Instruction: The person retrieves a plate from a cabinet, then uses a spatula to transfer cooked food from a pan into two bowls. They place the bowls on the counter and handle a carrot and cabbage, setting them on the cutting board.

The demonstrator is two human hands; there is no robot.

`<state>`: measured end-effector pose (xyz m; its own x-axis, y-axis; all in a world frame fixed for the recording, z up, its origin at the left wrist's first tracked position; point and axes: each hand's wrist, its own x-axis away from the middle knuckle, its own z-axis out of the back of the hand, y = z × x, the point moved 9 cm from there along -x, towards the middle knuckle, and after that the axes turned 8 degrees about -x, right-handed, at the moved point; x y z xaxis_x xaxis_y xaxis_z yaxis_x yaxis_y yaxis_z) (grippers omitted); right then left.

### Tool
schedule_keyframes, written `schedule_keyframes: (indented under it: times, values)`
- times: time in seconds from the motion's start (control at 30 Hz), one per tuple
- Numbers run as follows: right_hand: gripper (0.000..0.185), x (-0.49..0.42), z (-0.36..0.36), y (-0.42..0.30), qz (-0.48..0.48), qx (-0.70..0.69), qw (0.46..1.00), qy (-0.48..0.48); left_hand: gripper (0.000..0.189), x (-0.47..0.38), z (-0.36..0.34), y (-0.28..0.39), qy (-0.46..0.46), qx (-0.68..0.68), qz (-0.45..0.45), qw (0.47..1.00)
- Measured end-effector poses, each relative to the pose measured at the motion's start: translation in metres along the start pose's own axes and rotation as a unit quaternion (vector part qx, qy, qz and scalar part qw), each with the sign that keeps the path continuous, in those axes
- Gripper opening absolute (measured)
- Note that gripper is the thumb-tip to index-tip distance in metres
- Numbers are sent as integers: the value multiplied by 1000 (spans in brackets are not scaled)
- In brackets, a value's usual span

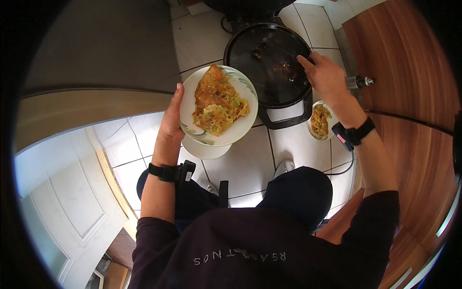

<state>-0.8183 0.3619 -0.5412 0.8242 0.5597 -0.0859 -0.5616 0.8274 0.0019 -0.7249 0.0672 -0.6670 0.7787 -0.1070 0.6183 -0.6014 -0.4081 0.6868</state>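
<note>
My left hand (174, 113) grips the left edge of a white plate (242, 132) with a green leaf pattern, thumb up along the rim. On the plate lies a folded, browned vegetable pancake (220, 101) with a pale green and orange filling. My right hand (323, 74) is over the right side of a round black electric griddle (274, 65), fingertips pointing in over its rim; whether they pinch something cannot be told. Crumbs are scattered on the dark cooking surface. Below my right wrist a smaller white plate (332, 128) holds another piece of pancake (319, 121).
Part of a white dish (206, 151) shows beneath the held plate. The griddle's black handle (287, 121) points towards me, and its raised lid (249, 5) is at the top. A dark appliance stands at the left, wood-grain cabinets (397, 61) at the right. A cable crosses the tiled floor.
</note>
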Motion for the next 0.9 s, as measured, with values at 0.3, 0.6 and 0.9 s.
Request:
schedule_keyframes:
  times: [0.3, 0.6, 0.9]
  values:
    - [38, 59, 16, 11, -17, -15, 997, -77, 65, -2, 3, -2, 9, -23, -31, 999]
    - [33, 55, 41, 7, 6, -33, 999, -8, 65, -9, 6, -5, 6, -23, -37, 999]
    - [41, 41, 18, -6, 31, -20, 998, -42, 65, -3, 3, -2, 19, -36, -44, 998]
